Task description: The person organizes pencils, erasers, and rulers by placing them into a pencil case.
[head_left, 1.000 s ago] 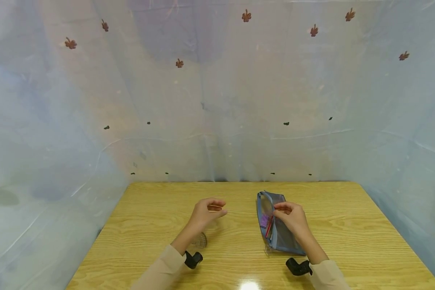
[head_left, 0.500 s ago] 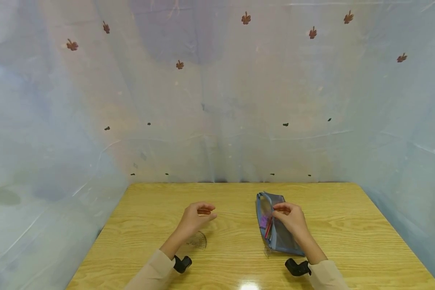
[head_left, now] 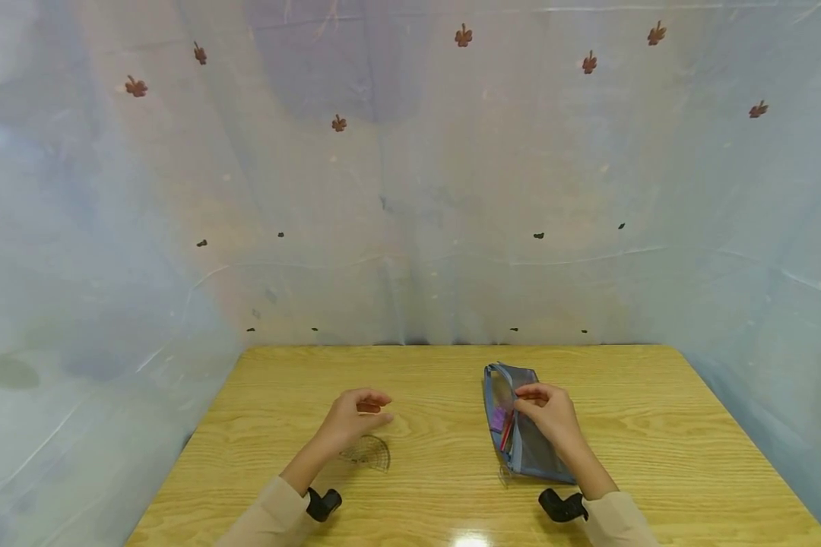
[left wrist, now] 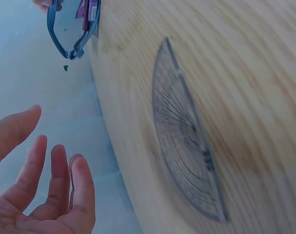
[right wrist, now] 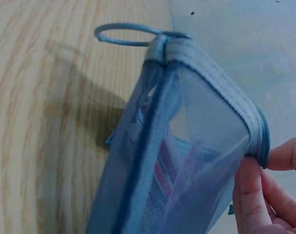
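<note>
A blue mesh zip pouch (head_left: 537, 448) lies on the right half of the table with its zip undone. My right hand (head_left: 547, 410) pinches the zipped edge between thumb and fingers, as the right wrist view shows. Inside sit a purple item (head_left: 499, 418) and a red strip (head_left: 506, 431). A clear half-round protractor (left wrist: 184, 131) lies flat on the wood. Over and just beyond it is my left hand (head_left: 352, 418), thumb and fingers apart, holding nothing.
The wooden table (head_left: 438, 471) ends at a pale plastic sheet (head_left: 410, 190) behind and at both sides. From the pouch's near end sticks a ring loop (right wrist: 126, 34). Black wrist mounts (head_left: 324, 504) sit on both forearms.
My left hand has moved left and a little toward me, uncovering more of the protractor. The right hand keeps its pinch on the pouch in the same place.
</note>
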{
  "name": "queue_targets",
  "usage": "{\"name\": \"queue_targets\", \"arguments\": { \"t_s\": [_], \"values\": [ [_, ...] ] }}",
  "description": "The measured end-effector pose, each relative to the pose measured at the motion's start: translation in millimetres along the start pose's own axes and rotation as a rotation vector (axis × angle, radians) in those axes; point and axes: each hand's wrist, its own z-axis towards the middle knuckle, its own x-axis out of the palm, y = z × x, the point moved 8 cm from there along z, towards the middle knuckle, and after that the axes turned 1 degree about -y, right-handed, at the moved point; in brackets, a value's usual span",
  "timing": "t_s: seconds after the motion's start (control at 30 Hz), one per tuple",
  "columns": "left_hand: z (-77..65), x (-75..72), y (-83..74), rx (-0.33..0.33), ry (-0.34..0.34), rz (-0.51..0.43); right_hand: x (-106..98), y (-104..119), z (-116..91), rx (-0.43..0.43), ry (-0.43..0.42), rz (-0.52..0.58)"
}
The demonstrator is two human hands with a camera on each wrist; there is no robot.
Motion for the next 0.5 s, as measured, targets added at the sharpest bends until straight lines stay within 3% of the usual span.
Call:
{"name": "queue_targets", "arguments": {
  "t_s": [0.3, 0.5],
  "values": [
    [-9.2, -13.7, 10.4, -0.033, -0.002, 0.008, 1.9, -2.6, 0.3, 0.007, 0.001, 0.003],
    [-12.4, -17.6, 11.3, -0.019, -0.011, 0.028, 1.6, -3.0, 0.5, 0.011, 0.005, 0.017]
  ]
}}
